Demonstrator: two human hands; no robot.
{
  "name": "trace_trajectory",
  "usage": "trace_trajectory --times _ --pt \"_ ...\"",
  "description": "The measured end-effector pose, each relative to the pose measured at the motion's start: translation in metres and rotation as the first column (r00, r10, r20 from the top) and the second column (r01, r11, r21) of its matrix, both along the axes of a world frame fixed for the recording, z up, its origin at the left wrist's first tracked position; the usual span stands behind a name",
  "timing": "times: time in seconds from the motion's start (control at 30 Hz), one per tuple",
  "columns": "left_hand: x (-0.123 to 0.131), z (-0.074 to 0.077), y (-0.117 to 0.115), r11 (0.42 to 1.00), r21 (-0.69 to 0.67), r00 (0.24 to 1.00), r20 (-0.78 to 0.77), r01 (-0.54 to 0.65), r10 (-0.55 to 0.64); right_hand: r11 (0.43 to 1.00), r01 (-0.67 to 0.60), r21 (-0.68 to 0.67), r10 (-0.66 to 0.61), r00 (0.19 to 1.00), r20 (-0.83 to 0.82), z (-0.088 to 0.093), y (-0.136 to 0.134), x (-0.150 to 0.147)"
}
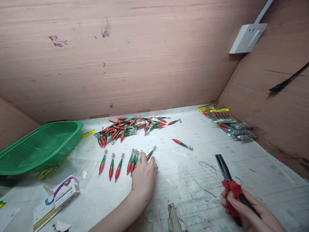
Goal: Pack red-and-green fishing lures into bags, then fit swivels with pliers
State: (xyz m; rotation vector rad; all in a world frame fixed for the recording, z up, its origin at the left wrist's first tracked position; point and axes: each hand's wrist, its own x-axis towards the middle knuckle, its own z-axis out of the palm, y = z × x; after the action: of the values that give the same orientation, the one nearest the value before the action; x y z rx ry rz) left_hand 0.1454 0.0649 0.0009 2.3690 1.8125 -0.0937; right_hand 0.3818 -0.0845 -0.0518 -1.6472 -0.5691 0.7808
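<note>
My left hand [144,176] rests palm down on the white table, its fingers curled over the right end of a row of red-and-green fishing lures [120,164] laid side by side. A larger heap of the same lures [130,127] lies farther back. One lure [182,144] lies alone to the right. My right hand [243,211] at the lower right grips the red handles of pliers [228,178], whose dark jaws point up and away over the table.
A green mesh basket [41,146] stands at the left. A small white and purple box [63,192] lies near the front left. Packaged lures [227,124] are stacked at the back right by the wooden wall. A white socket [247,38] hangs on that wall.
</note>
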Motion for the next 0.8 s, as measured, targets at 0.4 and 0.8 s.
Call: trace_trajectory --times 0.4,0.8 --pt "0.106 -0.004 0.105 0.865 0.032 0.754 0.475 0.501 -0.454 0.949 0.075 0.306 0.106 0.838 -0.535 0.009 0.018 -0.03" --pt "0.015 -0.004 -0.012 0.689 -0.478 0.096 0.851 0.545 0.516 0.963 -0.242 0.117 0.203 0.94 0.275 0.026 0.009 -0.061"
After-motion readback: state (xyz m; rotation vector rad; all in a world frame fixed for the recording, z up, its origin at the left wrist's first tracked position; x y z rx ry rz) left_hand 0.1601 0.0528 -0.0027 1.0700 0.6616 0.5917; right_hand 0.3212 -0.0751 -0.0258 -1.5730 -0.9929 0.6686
